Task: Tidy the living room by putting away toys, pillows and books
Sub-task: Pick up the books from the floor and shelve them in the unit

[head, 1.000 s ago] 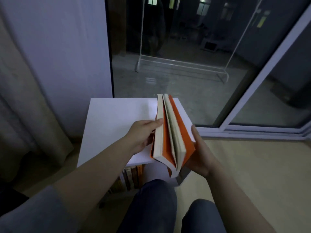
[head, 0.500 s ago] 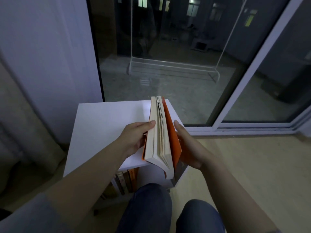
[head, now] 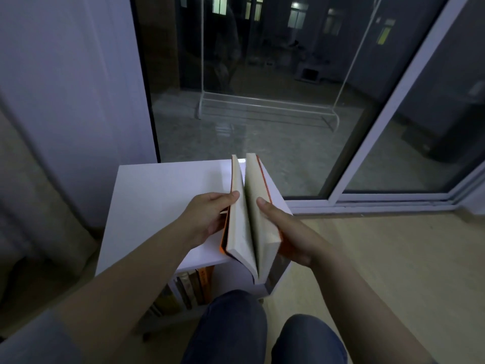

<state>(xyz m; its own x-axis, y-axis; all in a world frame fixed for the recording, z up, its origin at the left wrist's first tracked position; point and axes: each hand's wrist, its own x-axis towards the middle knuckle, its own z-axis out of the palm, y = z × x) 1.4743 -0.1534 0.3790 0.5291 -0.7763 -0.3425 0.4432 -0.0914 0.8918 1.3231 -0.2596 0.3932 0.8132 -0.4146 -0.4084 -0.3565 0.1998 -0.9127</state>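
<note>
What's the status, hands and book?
Left hand and right hand both grip the orange book, one per half. Book parted, over the white cabinet. Nothing seen blocking.

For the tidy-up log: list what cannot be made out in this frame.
Head view only.
- orange book: title and print unreadable; pages seen edge-on, light dim.
- left hand and right hand: fingers hidden behind the book's covers.
- shelved books: spines too dark, cut off by the white shelf top and a knee.
</note>
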